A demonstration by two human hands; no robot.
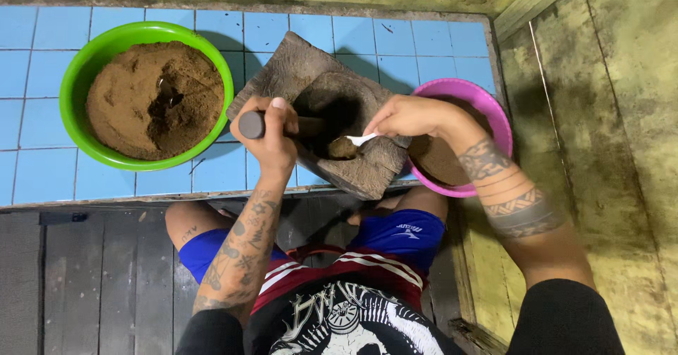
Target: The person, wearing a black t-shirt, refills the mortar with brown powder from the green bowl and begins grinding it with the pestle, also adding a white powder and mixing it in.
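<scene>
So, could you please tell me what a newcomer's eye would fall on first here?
Probably the green bowl heaped with brown powder, bright on the blue tiles at the left. Next, the wooden mortar in the middle, where the left hand grips a pestle and the right hand dips a white spoon. A pink bowl sits at the right.

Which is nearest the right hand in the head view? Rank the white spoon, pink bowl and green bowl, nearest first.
1. white spoon: held in the fingers of the right hand, over the stone mortar.
2. pink bowl: just beyond the wrist, on the person's right side.
3. green bowl: farthest, across the mortar on the left side, full of brown powder.
</scene>
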